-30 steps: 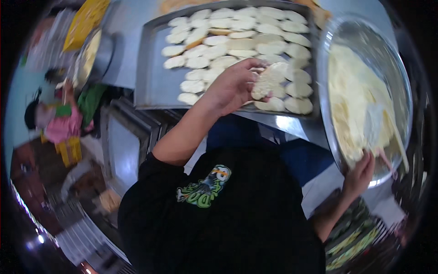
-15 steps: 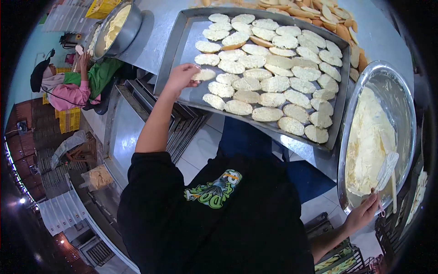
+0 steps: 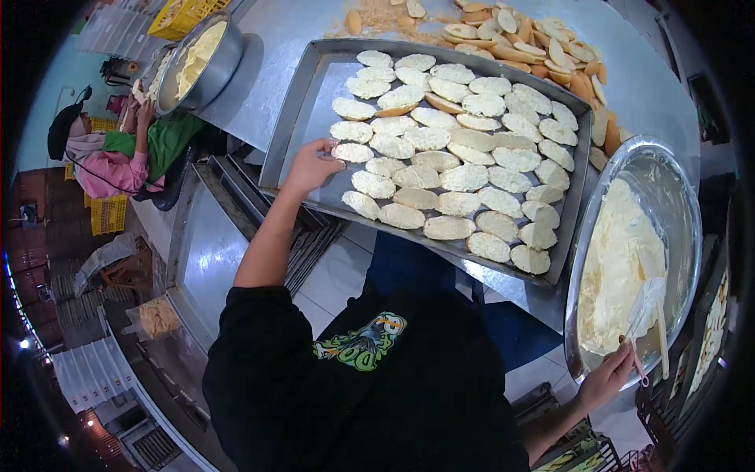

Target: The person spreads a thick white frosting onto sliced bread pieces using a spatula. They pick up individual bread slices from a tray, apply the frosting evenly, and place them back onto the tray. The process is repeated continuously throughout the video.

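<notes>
My left hand (image 3: 313, 167) is at the left end of a spread-covered oval bread slice (image 3: 352, 153), finger and thumb at its edge. That slice lies at the left end of a row in a large metal tray (image 3: 297, 102), which holds several rows of cream-coated slices (image 3: 427, 139). In my right hand (image 3: 607, 381) is a pink-handled spatula (image 3: 646, 303), its pale blade smeared with cream. The blade is over an oval metal bowl (image 3: 683, 197) of pale cream (image 3: 617, 267). A second cream-coloured handle (image 3: 663, 338) leans on the bowl's near rim.
Beyond the tray lies a heap of uncoated bread slices (image 3: 543, 47) on the metal table (image 3: 275, 43). At the far left are a round bowl (image 3: 216, 82) of cream and a yellow crate (image 3: 181, 17). A person (image 3: 118, 153) in pink and green works there. Stacked trays (image 3: 314, 252) stand below.
My left hand has brought the bread slice down into the tray, at the end of a row. The spatula stays in my right hand over the bowl. The whole view has shifted slightly.
</notes>
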`<action>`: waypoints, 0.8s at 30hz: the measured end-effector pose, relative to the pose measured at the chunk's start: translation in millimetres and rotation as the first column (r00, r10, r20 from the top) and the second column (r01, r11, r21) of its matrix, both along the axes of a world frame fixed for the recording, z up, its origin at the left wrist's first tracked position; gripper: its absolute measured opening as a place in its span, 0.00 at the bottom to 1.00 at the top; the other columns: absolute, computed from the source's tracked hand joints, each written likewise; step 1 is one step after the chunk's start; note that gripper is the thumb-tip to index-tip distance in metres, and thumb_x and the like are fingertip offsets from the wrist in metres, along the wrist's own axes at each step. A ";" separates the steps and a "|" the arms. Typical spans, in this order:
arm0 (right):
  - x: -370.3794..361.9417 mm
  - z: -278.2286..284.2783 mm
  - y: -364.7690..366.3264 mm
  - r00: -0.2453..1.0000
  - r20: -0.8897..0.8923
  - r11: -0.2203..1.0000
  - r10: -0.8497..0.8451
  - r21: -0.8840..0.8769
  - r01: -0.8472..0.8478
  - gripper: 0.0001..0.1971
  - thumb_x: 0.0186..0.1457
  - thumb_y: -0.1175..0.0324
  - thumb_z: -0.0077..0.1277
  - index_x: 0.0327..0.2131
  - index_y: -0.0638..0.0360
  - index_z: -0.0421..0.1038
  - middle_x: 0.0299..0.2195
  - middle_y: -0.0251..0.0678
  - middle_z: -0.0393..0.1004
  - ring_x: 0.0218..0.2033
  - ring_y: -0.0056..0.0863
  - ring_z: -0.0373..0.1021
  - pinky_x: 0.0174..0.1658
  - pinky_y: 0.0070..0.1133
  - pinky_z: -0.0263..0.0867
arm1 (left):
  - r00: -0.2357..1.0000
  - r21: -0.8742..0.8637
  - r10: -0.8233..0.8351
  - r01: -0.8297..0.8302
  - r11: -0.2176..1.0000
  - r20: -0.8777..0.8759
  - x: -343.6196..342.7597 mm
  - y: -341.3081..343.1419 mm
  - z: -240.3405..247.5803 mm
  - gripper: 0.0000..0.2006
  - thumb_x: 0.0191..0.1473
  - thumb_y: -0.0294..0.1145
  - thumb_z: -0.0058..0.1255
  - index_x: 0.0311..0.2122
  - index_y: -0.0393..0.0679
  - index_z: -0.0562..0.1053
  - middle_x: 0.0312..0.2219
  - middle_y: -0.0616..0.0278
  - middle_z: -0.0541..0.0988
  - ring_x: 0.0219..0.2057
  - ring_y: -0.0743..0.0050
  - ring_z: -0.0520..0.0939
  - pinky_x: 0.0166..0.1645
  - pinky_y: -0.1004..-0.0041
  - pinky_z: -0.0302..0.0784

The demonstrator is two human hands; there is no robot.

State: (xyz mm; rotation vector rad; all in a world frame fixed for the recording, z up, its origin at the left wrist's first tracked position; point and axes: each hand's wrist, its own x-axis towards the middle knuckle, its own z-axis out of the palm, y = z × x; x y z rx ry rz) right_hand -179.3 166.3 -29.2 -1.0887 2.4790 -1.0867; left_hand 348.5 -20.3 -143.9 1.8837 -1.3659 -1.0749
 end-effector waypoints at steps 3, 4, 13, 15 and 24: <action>3.9 1.9 -4.5 0.999 0.051 1.000 -0.006 -0.002 0.006 0.16 0.58 0.64 0.37 0.40 0.69 0.64 0.19 0.26 0.57 0.19 0.12 0.49 0.20 0.13 0.46 | 0.982 -0.099 -0.039 0.058 0.993 0.184 7.6 0.3 -14.1 0.19 0.33 0.27 0.59 0.35 0.35 0.71 0.26 0.63 0.72 0.25 0.77 0.74 0.30 0.77 0.69; 5.9 2.3 -5.7 0.999 0.037 1.000 0.001 -0.004 0.000 0.16 0.58 0.64 0.36 0.40 0.70 0.64 0.19 0.26 0.58 0.19 0.12 0.49 0.21 0.13 0.46 | 0.964 -0.134 -0.054 0.091 0.987 0.260 3.6 -0.6 -10.6 0.19 0.32 0.28 0.59 0.35 0.34 0.70 0.26 0.61 0.72 0.23 0.75 0.74 0.29 0.76 0.69; -9.0 -9.5 0.8 0.999 -0.028 1.000 0.018 -0.024 -0.019 0.15 0.58 0.64 0.36 0.38 0.69 0.64 0.23 0.28 0.62 0.21 0.14 0.51 0.23 0.13 0.49 | 0.886 -0.125 -0.061 0.132 0.983 0.460 -14.6 3.2 23.6 0.26 0.33 0.28 0.55 0.44 0.41 0.67 0.31 0.53 0.70 0.35 0.62 0.72 0.37 0.71 0.68; -5.9 -6.8 0.5 0.999 -0.032 0.997 -0.031 -0.067 0.029 0.15 0.57 0.64 0.36 0.39 0.68 0.65 0.20 0.26 0.60 0.18 0.11 0.48 0.19 0.14 0.44 | 0.920 -0.243 -0.057 0.161 0.957 0.387 -14.5 -1.7 28.4 0.26 0.35 0.25 0.52 0.46 0.42 0.65 0.34 0.54 0.71 0.33 0.66 0.73 0.36 0.73 0.69; -7.3 -4.7 -2.7 0.996 -0.056 0.996 0.074 -0.041 -0.076 0.13 0.57 0.65 0.37 0.35 0.67 0.65 0.16 0.23 0.52 0.17 0.11 0.47 0.19 0.13 0.42 | 0.991 -0.336 -0.049 0.090 0.938 0.128 -80.5 -63.2 76.4 0.23 0.42 0.20 0.47 0.48 0.43 0.64 0.36 0.61 0.75 0.25 0.77 0.75 0.31 0.78 0.70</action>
